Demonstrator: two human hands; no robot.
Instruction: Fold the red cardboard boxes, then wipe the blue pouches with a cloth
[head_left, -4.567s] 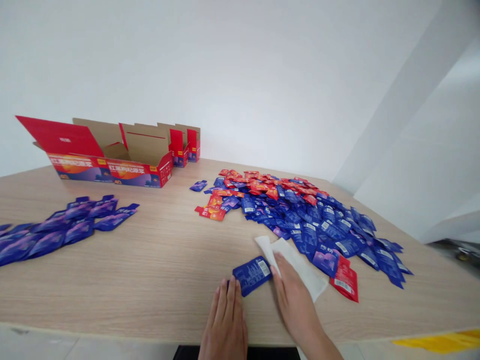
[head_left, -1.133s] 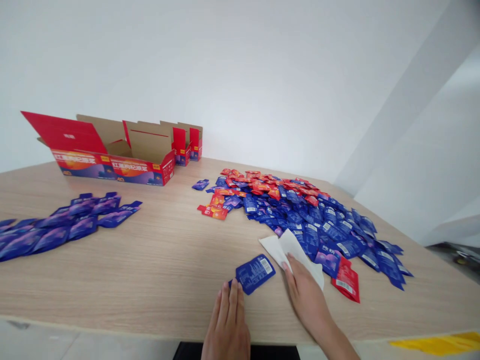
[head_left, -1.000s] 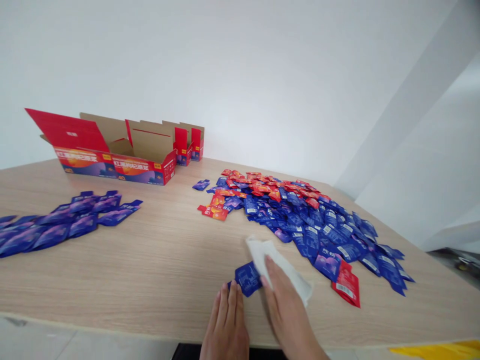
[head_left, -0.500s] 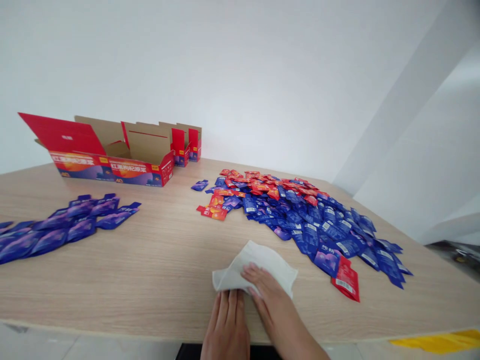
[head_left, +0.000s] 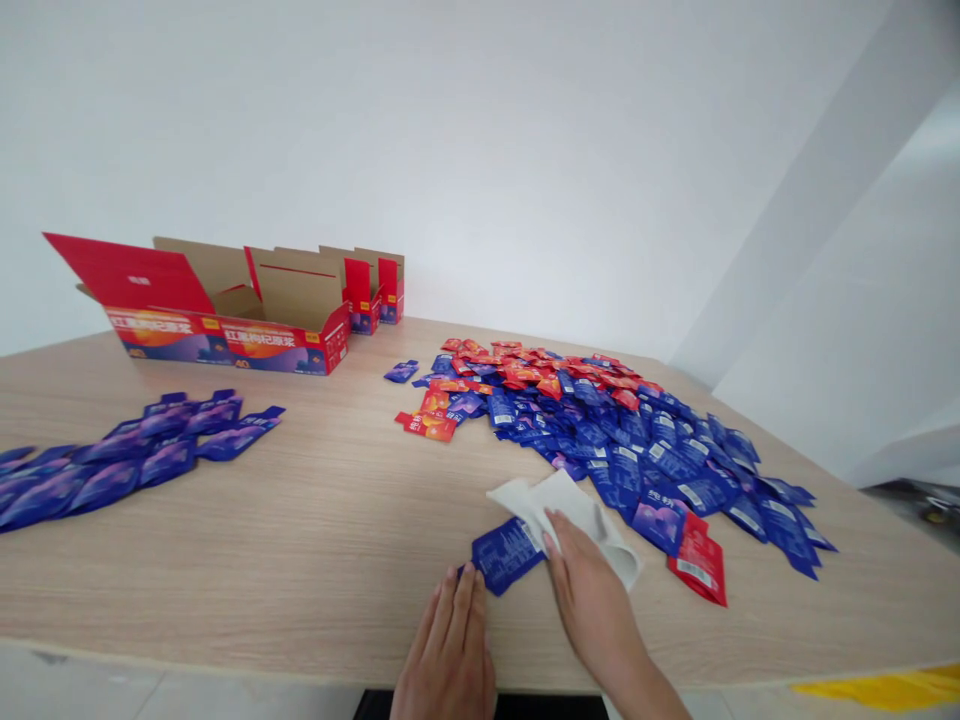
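A blue pouch (head_left: 507, 556) with fine print lies flat on the table near the front edge. My left hand (head_left: 450, 640) rests at its left end, fingers stretched out flat and side by side, the tips touching the pouch's narrow spout corner. On the pouch's right end lies a white cloth (head_left: 566, 510), partly folded and covering that end. My right hand (head_left: 592, 595) holds the cloth down, thumb and fingers pressed on it; the fingertips are partly blurred.
A large pile of blue and red pouches (head_left: 600, 425) spreads over the right side of the table (head_left: 322, 560). Overlapping blue pouches (head_left: 112, 465) lie in rows at the left. Open red cardboard boxes (head_left: 232, 345) stand at the back left before the wall.
My right hand has slid the cloth to the right, uncovering most of the blue pouch beneath. My left hand has stayed nearly in place.
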